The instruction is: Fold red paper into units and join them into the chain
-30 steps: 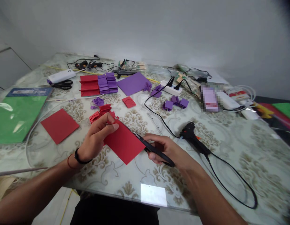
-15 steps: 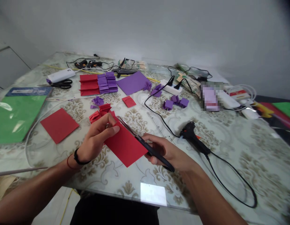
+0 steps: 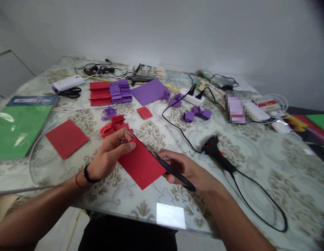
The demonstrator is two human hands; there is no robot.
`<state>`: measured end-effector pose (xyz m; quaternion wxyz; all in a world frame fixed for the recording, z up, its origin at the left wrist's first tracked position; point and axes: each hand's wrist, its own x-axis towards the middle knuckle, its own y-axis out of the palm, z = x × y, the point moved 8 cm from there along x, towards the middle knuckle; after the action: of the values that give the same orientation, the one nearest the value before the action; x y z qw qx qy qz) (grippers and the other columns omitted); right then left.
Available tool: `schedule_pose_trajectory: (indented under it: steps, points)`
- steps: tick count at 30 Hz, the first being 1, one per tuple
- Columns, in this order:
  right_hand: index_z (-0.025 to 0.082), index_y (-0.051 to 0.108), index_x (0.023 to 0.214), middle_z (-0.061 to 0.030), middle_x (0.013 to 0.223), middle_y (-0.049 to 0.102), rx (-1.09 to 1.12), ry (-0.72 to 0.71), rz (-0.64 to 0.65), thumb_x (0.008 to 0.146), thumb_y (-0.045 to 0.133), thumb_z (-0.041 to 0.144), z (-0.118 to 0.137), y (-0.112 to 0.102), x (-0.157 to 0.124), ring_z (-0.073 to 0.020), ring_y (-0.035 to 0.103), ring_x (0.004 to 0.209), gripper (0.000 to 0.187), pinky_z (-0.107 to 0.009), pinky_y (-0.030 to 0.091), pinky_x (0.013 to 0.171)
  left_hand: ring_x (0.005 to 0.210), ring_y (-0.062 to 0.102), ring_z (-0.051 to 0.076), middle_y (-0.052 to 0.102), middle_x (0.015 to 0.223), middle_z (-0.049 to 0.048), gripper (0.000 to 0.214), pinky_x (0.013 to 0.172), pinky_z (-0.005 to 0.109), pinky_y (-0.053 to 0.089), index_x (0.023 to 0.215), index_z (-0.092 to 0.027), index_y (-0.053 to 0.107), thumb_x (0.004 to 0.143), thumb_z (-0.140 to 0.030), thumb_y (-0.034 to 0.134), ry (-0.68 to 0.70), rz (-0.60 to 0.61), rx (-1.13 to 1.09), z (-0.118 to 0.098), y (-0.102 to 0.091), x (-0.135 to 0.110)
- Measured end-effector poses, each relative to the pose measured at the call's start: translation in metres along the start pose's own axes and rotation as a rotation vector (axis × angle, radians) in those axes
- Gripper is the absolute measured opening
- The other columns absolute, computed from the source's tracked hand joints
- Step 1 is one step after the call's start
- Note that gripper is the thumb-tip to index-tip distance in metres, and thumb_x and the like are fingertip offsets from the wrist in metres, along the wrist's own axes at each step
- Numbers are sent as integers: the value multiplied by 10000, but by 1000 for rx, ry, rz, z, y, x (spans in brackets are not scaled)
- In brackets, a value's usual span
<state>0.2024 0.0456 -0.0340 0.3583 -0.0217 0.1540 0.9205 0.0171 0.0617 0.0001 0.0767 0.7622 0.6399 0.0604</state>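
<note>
My left hand [image 3: 112, 151] pinches a sheet of red paper [image 3: 142, 165] near its far corner, thumb on top. Closed around the black handles of a pair of scissors [image 3: 166, 166] is my right hand [image 3: 186, 170]. The blades lie along the sheet's right edge, their tips close to my left fingertips. Just beyond my left hand are folded red paper pieces [image 3: 117, 121], partly hidden by it. A square of red paper [image 3: 67, 138] lies flat to the left, and a small red folded piece [image 3: 144, 112] sits farther back.
A black glue gun [image 3: 216, 153] lies at right, its cable looping toward the table's front. Purple folded pieces [image 3: 197, 113], a purple sheet [image 3: 150, 92] and a white power strip [image 3: 191, 97] are behind. Green paper in a packet [image 3: 20, 129] lies at left, near other scissors [image 3: 70, 92].
The scissor blades have closed together along the red sheet's edge. Both hands have stayed nearly in place.
</note>
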Motion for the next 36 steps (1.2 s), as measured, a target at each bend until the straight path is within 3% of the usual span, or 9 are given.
schedule_pose_trajectory:
  steps: [26,36]
  points:
    - [181,655,1073,51,744,513,-20,47,-44,718,931,540,0,-2,0,-86,399,618,575,-229,260,513,597,480,125,538,709,-27,217,543,271,324,788,-196,548,919,-285,697,-3,3,26,1,-1,1]
    - [195,646,1063,91,651,485,41,99,-77,694,953,486,-8,-5,-1,-47,369,469,562,-202,263,422,587,464,123,519,695,-31,225,541,268,303,798,-200,538,925,-296,697,-7,5,33,1,-1,1]
